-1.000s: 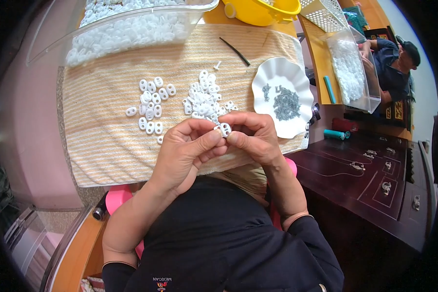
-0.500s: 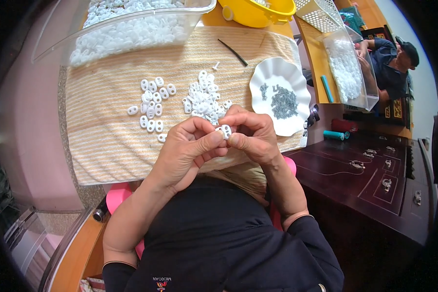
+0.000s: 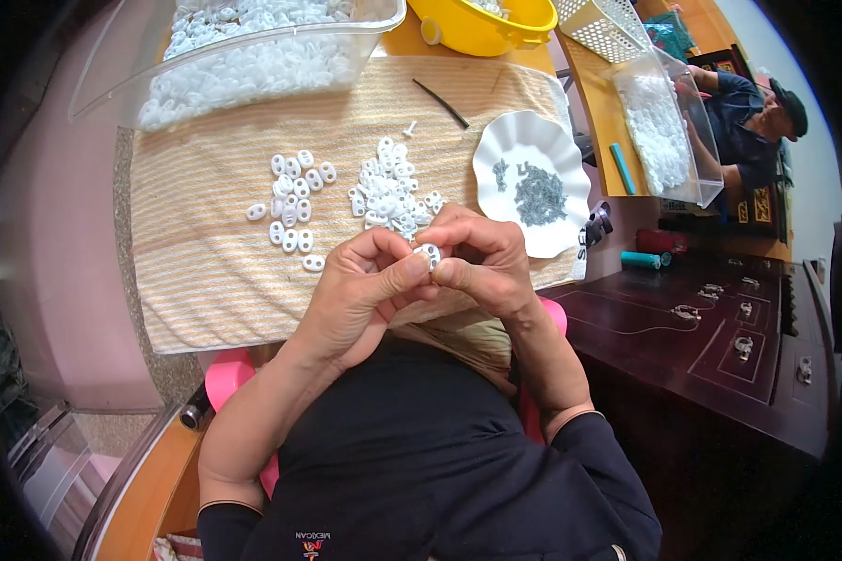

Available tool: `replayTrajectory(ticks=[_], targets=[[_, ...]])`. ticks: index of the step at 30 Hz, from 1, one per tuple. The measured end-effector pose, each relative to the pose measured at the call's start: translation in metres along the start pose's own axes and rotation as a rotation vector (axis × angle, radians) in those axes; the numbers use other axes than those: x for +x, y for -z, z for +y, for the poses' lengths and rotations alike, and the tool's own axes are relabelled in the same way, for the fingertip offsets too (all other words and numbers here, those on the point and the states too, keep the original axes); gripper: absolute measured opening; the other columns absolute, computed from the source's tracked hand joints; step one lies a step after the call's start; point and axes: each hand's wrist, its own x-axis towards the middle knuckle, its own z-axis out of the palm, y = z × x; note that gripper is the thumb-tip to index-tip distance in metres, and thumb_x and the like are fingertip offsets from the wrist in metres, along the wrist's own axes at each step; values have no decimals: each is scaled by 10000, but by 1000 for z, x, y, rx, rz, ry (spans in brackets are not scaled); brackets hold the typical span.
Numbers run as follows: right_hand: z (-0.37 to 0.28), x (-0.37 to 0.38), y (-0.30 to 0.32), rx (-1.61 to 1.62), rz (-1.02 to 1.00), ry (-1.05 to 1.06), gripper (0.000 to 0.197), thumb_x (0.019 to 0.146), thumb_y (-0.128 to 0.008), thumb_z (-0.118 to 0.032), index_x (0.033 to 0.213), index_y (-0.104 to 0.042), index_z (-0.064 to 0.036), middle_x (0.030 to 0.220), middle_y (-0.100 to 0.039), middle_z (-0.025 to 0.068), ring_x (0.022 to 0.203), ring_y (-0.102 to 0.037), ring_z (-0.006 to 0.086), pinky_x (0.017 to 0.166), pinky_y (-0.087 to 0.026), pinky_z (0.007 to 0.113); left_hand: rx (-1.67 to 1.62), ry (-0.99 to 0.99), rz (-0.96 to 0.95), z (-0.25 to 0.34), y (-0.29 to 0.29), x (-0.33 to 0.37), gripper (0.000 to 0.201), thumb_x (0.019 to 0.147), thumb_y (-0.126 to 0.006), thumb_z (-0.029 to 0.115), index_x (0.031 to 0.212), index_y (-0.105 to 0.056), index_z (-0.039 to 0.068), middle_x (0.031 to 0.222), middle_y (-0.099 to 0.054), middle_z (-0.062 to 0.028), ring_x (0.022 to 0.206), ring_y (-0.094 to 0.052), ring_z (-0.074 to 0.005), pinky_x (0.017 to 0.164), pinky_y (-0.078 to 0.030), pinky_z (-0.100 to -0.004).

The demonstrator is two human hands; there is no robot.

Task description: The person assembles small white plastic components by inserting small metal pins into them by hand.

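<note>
Between my fingertips is a small white oval plastic piece with two holes (image 3: 429, 253). My left hand (image 3: 360, 285) pinches it from the left, and my right hand (image 3: 485, 262) pinches its right side. Whether a smaller part sits in it is hidden by the fingers. Just beyond my hands lies a heap of similar white pieces (image 3: 386, 182). Left of that heap, a looser group of white two-hole pieces (image 3: 291, 192) is spread on the striped towel (image 3: 206, 280). To the right, a white wavy-rimmed plate (image 3: 496, 140) carries many tiny grey parts (image 3: 540, 194).
A clear bin (image 3: 253, 47) full of white pieces stands far left, beside a yellow basin (image 3: 468, 33). A thin black stick (image 3: 440, 103) and a small white pin (image 3: 410, 129) lie on the towel. At far right, another person (image 3: 753, 122) sits by a second clear bin (image 3: 683, 122).
The view has shifted slightly. The held white piece is turned a little between my fingers, and both hands keep nearly the same pinch.
</note>
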Motion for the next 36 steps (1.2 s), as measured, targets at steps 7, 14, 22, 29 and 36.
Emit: replayTrajectory(ticks=[7,14,22,29,36], targets=[[-7,1,-4,-61,-32,49,255,825,-695,-30,1074,-665,15,885,-597,56,765,-541,97,670,-419,213,9,-10,5,0,-4,0,78,862,-677,64,875,-601,46,874,-663,-68,790,-659,-141,725,-573,-257],[0,-1,1,39,-4,-102,183,845,-687,-47,1006,-628,16,940,-545,48,843,-498,94,734,-411,224,67,23,28,4,-1,4,93,860,-686,79,880,-601,47,860,-656,-60,760,-646,-134,721,-561,-255],[-18,3,-2,78,48,-51,107,867,-648,-17,945,-580,11,970,-546,72,853,-539,114,748,-470,245,122,-11,76,5,-10,1,109,854,-695,86,893,-606,37,910,-663,-76,772,-642,-124,723,-557,-249],[-52,38,22,-297,367,148,224,869,-664,-43,1074,-606,24,838,-629,50,684,-598,81,601,-519,223,172,-42,106,2,-12,0,100,848,-703,85,872,-616,43,1010,-650,-103,769,-620,-113,731,-548,-257],[-90,106,69,-603,568,596,211,880,-680,-160,1042,-679,-26,823,-651,52,675,-613,81,535,-548,205,219,-55,137,0,-13,3,101,848,-699,82,858,-608,39,1015,-644,-117,766,-616,-114,719,-554,-259]])
